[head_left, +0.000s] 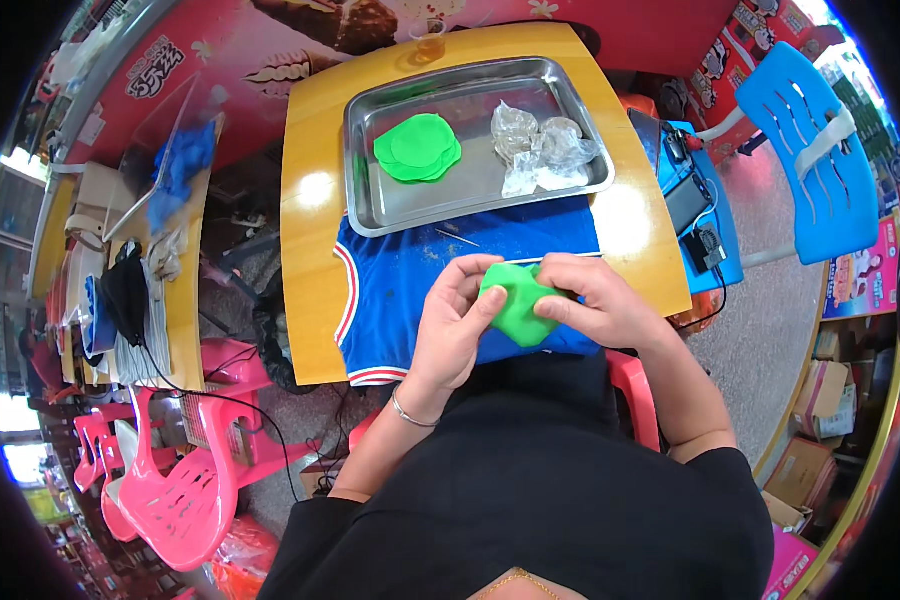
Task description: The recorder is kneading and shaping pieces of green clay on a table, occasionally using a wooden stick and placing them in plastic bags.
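Between my two hands, in front of my body, is a soft bright green piece (522,312), bent and rounded; I cannot tell its material. My left hand (452,318) pinches its left side, thumb on the near face. On the other side my right hand (602,298) grips the upper right edge with thumb and fingers. Beyond them, a shallow metal tray (410,222) holds overlapping flat green discs (420,148) on its left. Crumpled clear plastic bags (540,150) lie on the tray's right side. Beneath my hands, a blue jersey (390,290) with red and white trim is spread out.
The yellow wooden table (310,240) carries the tray and the jersey. On the far edge stands a small clear cup (428,48). A blue chair (810,150) is at the right, near a blue stool (720,255) bearing electronics. Pink chairs (185,490) stand at lower left.
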Available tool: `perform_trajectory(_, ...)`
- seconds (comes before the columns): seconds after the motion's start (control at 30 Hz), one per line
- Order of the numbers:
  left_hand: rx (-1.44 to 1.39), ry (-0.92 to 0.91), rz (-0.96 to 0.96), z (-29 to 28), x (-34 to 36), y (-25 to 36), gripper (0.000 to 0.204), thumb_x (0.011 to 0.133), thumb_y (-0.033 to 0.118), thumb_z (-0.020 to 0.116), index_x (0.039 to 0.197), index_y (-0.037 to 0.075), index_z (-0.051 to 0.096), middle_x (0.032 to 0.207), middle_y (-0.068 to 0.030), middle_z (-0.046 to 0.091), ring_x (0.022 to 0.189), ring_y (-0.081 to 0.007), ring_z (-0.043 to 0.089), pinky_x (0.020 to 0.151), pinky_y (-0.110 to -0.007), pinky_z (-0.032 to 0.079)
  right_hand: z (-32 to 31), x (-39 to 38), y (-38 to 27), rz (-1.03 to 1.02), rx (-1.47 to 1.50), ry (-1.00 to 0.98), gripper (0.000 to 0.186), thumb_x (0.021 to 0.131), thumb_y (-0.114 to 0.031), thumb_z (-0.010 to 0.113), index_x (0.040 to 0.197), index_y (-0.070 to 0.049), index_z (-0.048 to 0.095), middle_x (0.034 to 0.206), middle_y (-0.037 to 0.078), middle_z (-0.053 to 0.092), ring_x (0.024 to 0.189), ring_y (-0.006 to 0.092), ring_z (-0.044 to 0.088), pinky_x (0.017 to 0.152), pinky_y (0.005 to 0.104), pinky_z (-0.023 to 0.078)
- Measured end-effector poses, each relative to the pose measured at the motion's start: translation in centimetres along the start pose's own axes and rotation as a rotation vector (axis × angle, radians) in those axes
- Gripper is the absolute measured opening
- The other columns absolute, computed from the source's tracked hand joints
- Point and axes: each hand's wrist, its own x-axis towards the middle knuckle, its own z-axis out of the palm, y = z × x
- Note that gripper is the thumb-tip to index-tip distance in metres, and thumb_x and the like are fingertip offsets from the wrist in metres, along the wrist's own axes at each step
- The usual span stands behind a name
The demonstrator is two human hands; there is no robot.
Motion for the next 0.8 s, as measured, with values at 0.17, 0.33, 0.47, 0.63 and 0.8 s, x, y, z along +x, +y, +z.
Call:
perform_trajectory(0.17,-0.181,0.112,0.043,0.7,-0.1,-1.7,0.035,0.083,0.007,0.065,0.113,0.001,0.048,0.104,-0.0052,0.057,0.093,-0.0105,0.056,0.083,-0.025,0.045,1.6,0.0,0.3,0.044,0.067,0.289,0.014,0.082,-0.010,0.062,0.087,0.001,0.053,0.076,0.009,0.048,0.066,0.0193,0.048,0.057,0.0289,0.038)
perform_trajectory(0.33,-0.095,0.116,0.121,0.6,0.0,-1.5,0.029,0.085,0.007,0.063,0.111,0.000,0.053,0.101,-0.0053,0.060,0.092,-0.0108,0.057,0.082,-0.025,0.046,2.6,-0.2,0.0,0.151,0.245,0.374,0.017,0.080,-0.006,0.063,0.093,0.000,0.056,0.078,0.008,0.052,0.064,0.0166,0.050,0.055,0.0267,0.039)
perform_trajectory(0.47,-0.055,0.132,0.144,0.3,0.0,-1.6,0.031,0.085,0.007,0.063,0.113,-0.001,0.054,0.102,-0.0060,0.061,0.092,-0.0111,0.058,0.082,-0.025,0.046,2.4,-0.4,0.2,0.110,0.082,0.298,0.020,0.078,-0.006,0.066,0.095,-0.001,0.058,0.080,0.006,0.050,0.063,0.0115,0.047,0.054,0.0222,0.037)
perform_trajectory(0.63,0.048,0.085,0.187,-0.4,0.1,-1.6,0.035,0.084,0.006,0.064,0.117,-0.002,0.053,0.104,-0.0076,0.061,0.094,-0.0120,0.058,0.084,-0.025,0.046,2.6,-0.3,-0.2,0.117,0.071,0.283,0.020,0.077,-0.007,0.067,0.094,-0.002,0.058,0.079,0.006,0.051,0.062,0.0110,0.046,0.053,0.0228,0.037)
perform_trajectory(0.8,0.102,0.097,0.206,-0.1,0.2,-0.5,0.033,0.084,0.006,0.063,0.115,-0.002,0.053,0.102,-0.0079,0.062,0.093,-0.0122,0.059,0.083,-0.025,0.047,3.6,-0.3,0.4,0.073,0.192,0.428,0.020,0.076,-0.007,0.068,0.093,-0.003,0.057,0.072,0.005,0.050,0.059,0.0130,0.046,0.052,0.0242,0.037)
